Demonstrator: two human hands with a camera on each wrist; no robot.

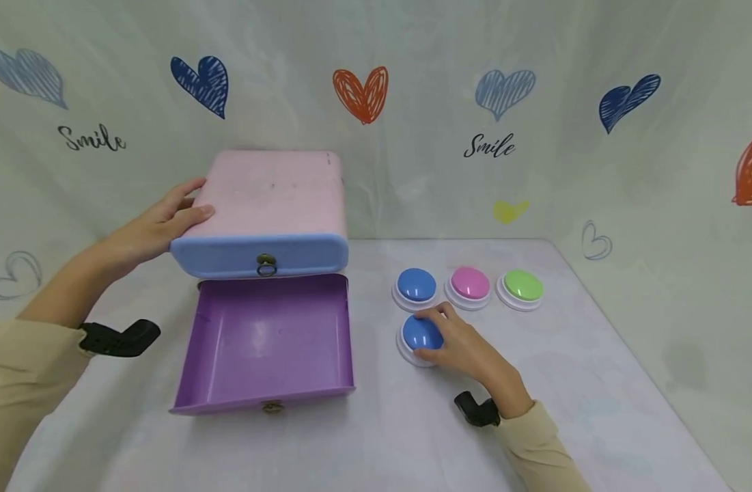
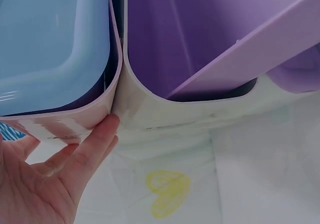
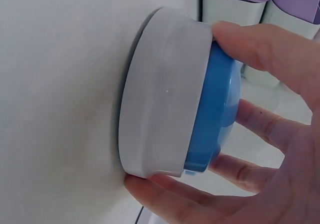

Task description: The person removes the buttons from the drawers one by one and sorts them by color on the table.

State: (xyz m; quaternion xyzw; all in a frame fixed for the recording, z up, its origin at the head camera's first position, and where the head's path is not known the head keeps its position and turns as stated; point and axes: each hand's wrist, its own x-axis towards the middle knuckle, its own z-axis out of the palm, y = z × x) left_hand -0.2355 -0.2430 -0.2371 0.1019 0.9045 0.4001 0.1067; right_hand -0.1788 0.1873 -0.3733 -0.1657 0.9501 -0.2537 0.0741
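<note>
My right hand (image 1: 468, 347) holds a blue push button (image 1: 422, 333) with a white round base, fingers and thumb around its rim. In the right wrist view the button's white base (image 3: 160, 94) stands on the table, with the thumb (image 3: 250, 44) on one side and fingers on the other. A two-drawer box stands to the left: its pink upper part (image 1: 271, 195) has a shut blue drawer (image 1: 228, 257), and the purple lower drawer (image 1: 271, 335) is pulled out, with nothing in it. My left hand (image 1: 160, 225) rests against the pink part's left side, fingers extended.
Behind the held button stand another blue button (image 1: 416, 285), a pink button (image 1: 470, 283) and a green button (image 1: 523, 285) in a row. A white cloth with hearts hangs behind the white table (image 1: 376, 451). The table's right edge slants away.
</note>
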